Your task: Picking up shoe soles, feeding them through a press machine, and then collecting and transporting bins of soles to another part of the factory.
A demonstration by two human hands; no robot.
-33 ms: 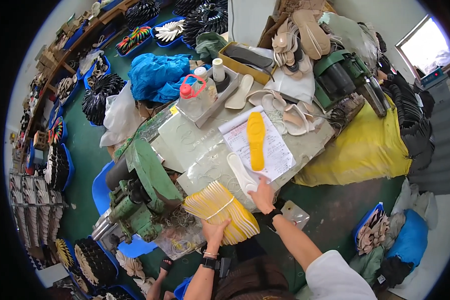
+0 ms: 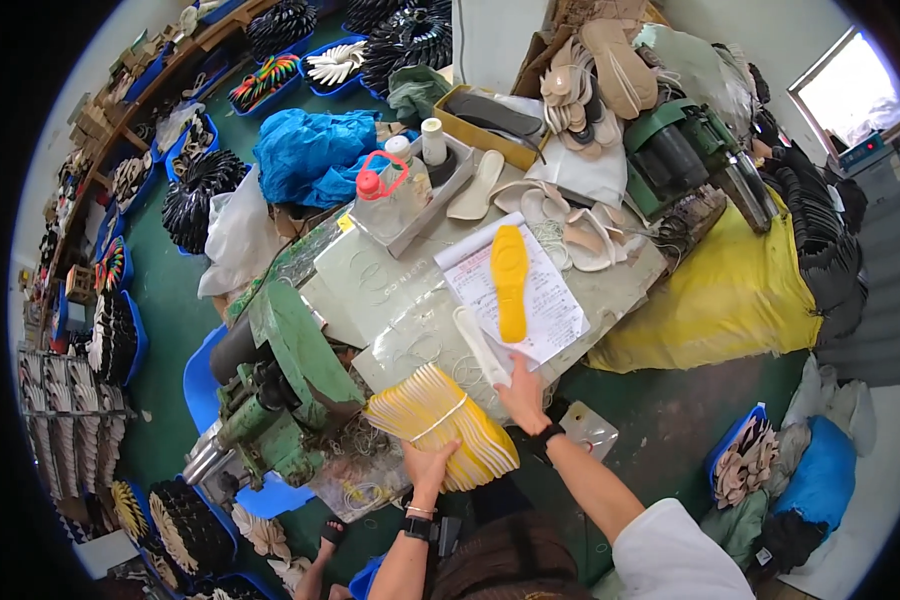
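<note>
My left hand (image 2: 431, 464) is wrapped around the near end of a thick bundle of yellow-and-white insoles (image 2: 442, 425), with a thin pale band running across its middle. My right hand (image 2: 523, 392) grips the near end of a single white insole (image 2: 478, 342), its thumb and fingers closed at the edge. That insole is tipped partly on its side, along the left border of a written sheet of paper (image 2: 555, 318). On the sheet lies one flat yellow insole (image 2: 511, 285). My left fingertips are partly hidden under the bundle.
A light worktable (image 2: 370, 275) carries a clear bottle with a red cap (image 2: 375, 190), a tray and loose beige insoles (image 2: 485, 185). Green machines stand at left (image 2: 290, 400) and at back right (image 2: 670, 160). A yellow sack (image 2: 715, 290) lies to the right; blue bins of shoe parts line the left.
The white insole has tipped from lying flat toward its edge, and my right hand has closed on its near end. My left hand and the bundle stay about where they were.
</note>
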